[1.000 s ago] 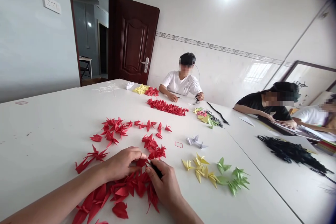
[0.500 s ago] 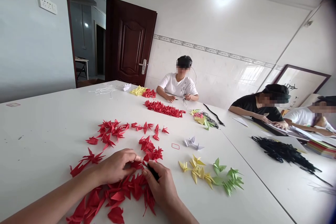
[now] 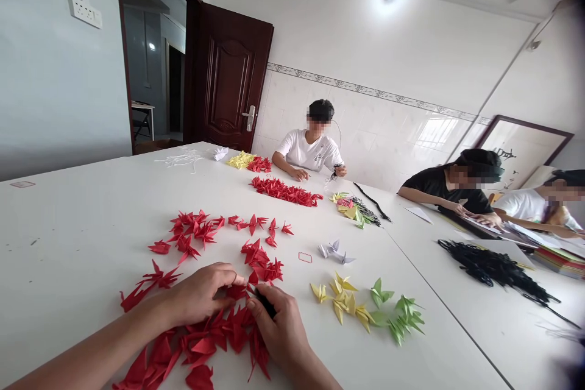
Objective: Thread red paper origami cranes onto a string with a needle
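My left hand (image 3: 205,292) pinches a red paper crane (image 3: 236,292) between thumb and fingers. My right hand (image 3: 283,323) is closed on a slim black tool (image 3: 265,303) whose tip meets the crane; the fingers hide most of it, so its kind is unclear. Both hands come together over a heap of red paper cranes (image 3: 201,344) at the near side of the white table (image 3: 82,304). Just past my fingertips lies a group of red cranes (image 3: 258,259), and another cluster (image 3: 194,228) is farther left.
To the right are yellow cranes (image 3: 345,301), green cranes (image 3: 402,314) and white cranes (image 3: 336,251). A long red pile (image 3: 286,192) lies ahead. Black cords (image 3: 493,271) are at the right. One person (image 3: 311,149) sits opposite, two more at the right.
My hands keep almost the same place and grip on the crane. The person opposite has raised a hand holding dark strands slightly to the right.
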`<state>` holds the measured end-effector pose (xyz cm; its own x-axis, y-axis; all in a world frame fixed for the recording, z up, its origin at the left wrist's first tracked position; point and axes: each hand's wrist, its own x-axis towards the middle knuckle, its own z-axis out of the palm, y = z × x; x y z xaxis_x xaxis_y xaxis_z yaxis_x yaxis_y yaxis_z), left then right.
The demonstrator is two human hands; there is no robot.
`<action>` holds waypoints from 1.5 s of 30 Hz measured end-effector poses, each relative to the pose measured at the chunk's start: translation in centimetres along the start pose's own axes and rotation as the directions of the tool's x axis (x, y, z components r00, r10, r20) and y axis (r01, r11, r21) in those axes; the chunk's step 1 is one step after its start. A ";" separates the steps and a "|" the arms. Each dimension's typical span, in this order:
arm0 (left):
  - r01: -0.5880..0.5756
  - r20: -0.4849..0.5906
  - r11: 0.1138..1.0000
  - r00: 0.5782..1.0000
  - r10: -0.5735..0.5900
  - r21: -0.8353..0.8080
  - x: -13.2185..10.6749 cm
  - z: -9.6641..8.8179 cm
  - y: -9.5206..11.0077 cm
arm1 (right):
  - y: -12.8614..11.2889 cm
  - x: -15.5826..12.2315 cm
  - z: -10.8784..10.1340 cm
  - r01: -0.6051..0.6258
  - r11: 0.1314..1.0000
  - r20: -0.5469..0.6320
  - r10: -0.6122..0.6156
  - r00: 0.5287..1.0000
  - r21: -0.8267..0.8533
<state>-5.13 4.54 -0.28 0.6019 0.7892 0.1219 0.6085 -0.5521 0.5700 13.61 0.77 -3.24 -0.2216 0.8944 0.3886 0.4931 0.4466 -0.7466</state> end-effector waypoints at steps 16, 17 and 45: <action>0.004 0.028 1.000 1.000 -0.004 -0.007 -0.1 -0.1 -0.2 | 0.0 0.0 0.0 0.004 1.000 0.017 -0.004 1.000 -0.028; 0.004 0.030 1.000 1.000 -0.004 -0.012 -0.1 -0.1 -0.2 | 0.0 0.0 0.0 0.005 1.000 0.015 -0.005 1.000 -0.027; 0.026 -0.019 0.999 0.999 -0.026 -0.018 -0.1 -0.4 0.5 | 0.0 0.2 0.1 -0.003 1.000 0.003 0.004 1.000 -0.028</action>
<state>-5.06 4.28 0.33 0.5755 0.8086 0.1225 0.6145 -0.5264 0.5876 13.48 0.94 -3.29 -0.2222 0.8960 0.3845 0.5175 0.4426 -0.7324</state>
